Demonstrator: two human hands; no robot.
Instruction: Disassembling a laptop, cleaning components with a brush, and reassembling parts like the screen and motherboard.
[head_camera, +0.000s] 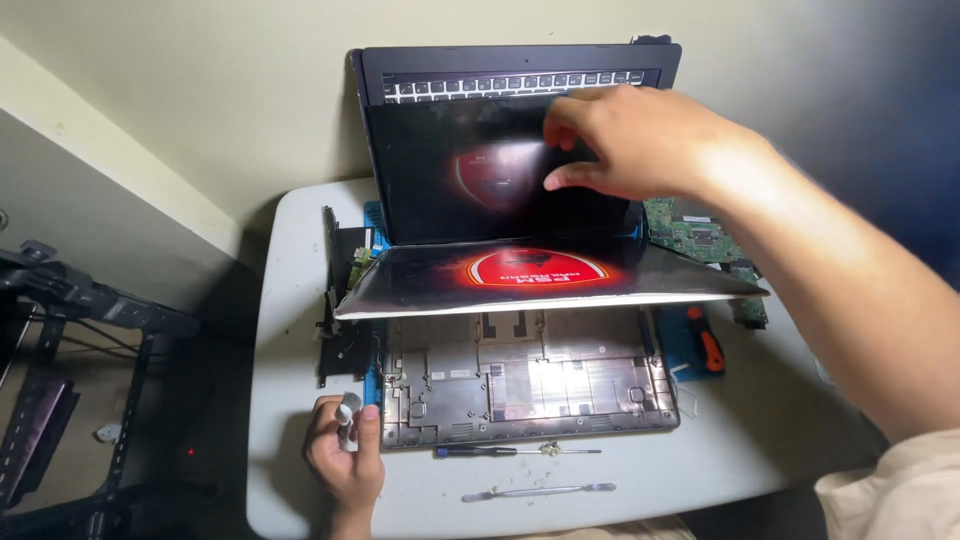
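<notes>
The left hand (345, 455) rests on the pale grey counter (290, 300), its fingers (368, 420) curled shut around a small whitish tube-like object (349, 410) — just right of them lies the open dark grey metal laptop base shell (530, 375). Below that shell sit a slim black-handled screwdriver (515, 451) and a thin metal pry tool (540, 490). Farther right, the right hand (630, 140) has its fingers (565, 178) loosely apart, fingertips touching the glossy black laptop lid panel with a red emblem (480, 185) — beyond lie a green circuit board (690, 228) and an orange-handled tool (708, 345).
</notes>
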